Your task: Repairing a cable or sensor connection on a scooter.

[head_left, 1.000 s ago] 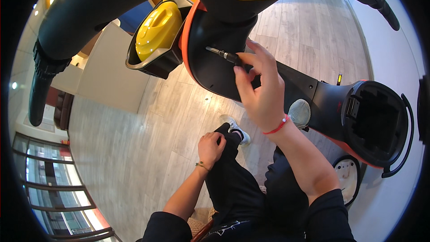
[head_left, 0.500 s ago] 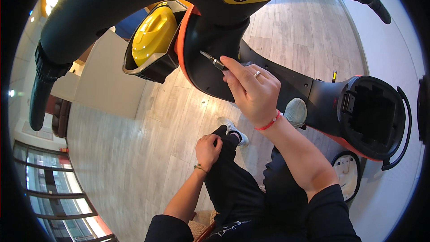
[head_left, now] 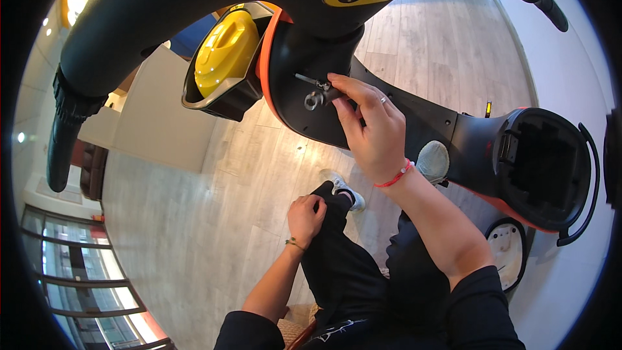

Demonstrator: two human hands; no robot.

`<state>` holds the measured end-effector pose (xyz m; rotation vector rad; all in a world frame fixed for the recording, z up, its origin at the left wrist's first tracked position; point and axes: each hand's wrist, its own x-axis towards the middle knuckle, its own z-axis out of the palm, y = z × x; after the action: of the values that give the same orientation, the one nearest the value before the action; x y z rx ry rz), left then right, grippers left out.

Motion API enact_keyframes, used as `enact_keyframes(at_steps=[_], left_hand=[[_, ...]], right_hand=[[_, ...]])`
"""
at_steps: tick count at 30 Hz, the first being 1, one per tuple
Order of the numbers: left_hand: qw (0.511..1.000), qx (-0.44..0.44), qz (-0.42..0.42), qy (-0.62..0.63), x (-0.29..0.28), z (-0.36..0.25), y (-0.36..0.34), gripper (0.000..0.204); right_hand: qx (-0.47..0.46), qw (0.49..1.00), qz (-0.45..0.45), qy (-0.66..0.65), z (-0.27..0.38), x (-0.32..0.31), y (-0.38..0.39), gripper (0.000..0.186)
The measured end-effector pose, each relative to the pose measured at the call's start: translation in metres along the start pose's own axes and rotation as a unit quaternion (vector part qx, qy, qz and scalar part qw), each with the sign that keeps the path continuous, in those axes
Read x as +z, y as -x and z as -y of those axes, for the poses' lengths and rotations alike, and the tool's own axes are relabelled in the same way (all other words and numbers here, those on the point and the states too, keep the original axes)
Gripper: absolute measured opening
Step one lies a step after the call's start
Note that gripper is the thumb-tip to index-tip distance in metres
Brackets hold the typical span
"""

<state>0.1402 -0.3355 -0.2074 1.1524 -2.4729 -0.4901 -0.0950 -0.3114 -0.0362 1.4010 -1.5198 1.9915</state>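
My right hand (head_left: 376, 126) pinches a small dark metal part (head_left: 315, 100) with a round, hollow end and a thin silver rod standing out beside it. What kind of part it is I cannot make out. It hovers over the black body panel (head_left: 301, 58) of a black-and-orange scooter; whether they touch I cannot tell. My left hand (head_left: 306, 219) rests on my left knee, its fingers loosely bent and nothing visible in it.
A yellow helmet (head_left: 227, 52) sits in a black front box (head_left: 236, 104). Black handlebars arch overhead with a grip (head_left: 59, 149) at left. To the right is an open seat compartment (head_left: 547, 162); a round white-lined part (head_left: 506, 253) lies below it. Wooden floor surrounds my shoes.
My right hand has turned the part, so its round hollow end now shows beside the thin rod. My left hand stays on the knee. The whole view has shifted slightly.
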Motion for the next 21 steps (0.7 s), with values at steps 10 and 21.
enact_keyframes(at_steps=[10, 21], left_hand=[[1.0, -0.005, 0.007, -0.003, 0.0, -0.001, 0.0, 0.014], [1.0, 0.005, 0.027, -0.013, 0.001, -0.01, -0.004, 0.014]], right_hand=[[-0.04, 0.997, 0.046, -0.055, 0.001, 0.0, 0.003, 0.022], [0.045, 0.993, 0.039, -0.104, 0.003, 0.001, 0.004, 0.028]])
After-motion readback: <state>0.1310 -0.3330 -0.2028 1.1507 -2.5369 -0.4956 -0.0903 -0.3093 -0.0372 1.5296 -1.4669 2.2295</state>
